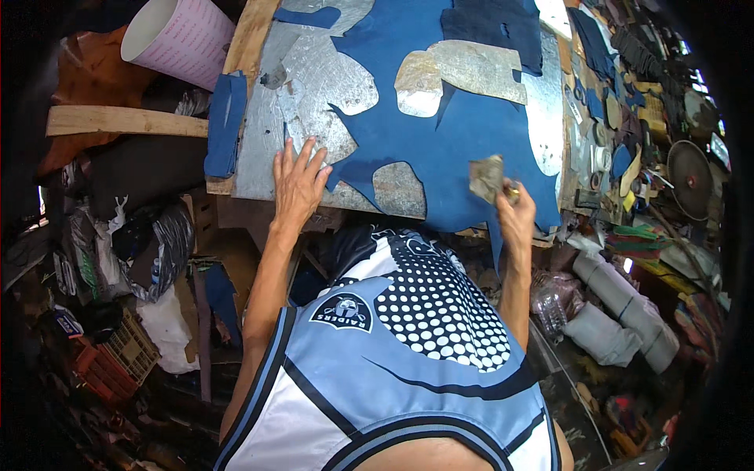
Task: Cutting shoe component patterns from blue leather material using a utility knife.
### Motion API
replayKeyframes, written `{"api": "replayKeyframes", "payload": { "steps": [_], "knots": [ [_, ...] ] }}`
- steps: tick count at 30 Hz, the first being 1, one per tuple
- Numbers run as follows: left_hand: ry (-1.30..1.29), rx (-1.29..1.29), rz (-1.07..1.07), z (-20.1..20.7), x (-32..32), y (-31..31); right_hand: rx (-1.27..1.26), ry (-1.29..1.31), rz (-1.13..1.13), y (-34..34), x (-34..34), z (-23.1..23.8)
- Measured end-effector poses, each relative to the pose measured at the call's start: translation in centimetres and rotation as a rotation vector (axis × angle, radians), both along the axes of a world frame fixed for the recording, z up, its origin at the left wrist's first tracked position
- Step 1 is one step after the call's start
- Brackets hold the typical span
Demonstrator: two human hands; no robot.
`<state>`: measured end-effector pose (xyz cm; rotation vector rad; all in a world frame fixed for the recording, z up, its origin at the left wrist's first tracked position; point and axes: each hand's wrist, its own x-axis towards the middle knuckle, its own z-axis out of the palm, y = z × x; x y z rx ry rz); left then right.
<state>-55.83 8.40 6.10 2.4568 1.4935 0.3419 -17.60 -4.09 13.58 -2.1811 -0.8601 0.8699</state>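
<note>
A large blue sheet [471, 133], leather or a similar material, covers much of a metal-topped table [257, 157]. Curved cut-outs in it bare the metal. My left hand [298, 184] lies palm down at the table's near left, fingers stretched over the metal beside the sheet's edge. Over the near right of the sheet, my right hand [516, 213] pinches a small, worn grey-brown piece [486, 177], its exact kind unclear. Something brassy shows at those fingers; I cannot tell whether it is a ring or a tool.
A darker blue piece [487, 27] lies at the far side. Folded blue material [226, 125] hangs at the table's left edge. A white bucket [179, 41] stands far left, near a wooden plank [126, 122]. Scraps and rolls [628, 298] crowd the right.
</note>
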Motion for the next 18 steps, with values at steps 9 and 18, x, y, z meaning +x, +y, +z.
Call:
{"api": "replayKeyframes", "payload": {
  "steps": [9,18],
  "knots": [
    [-0.136,0.115,0.028,0.6,-1.3,2.3,0.199,-0.754,1.208,13.2,-7.9,2.3],
    [-0.295,-0.004,-0.275,-0.2,3.9,8.5,0.168,-0.443,0.598,9.6,-10.3,-3.7]
  ]
}}
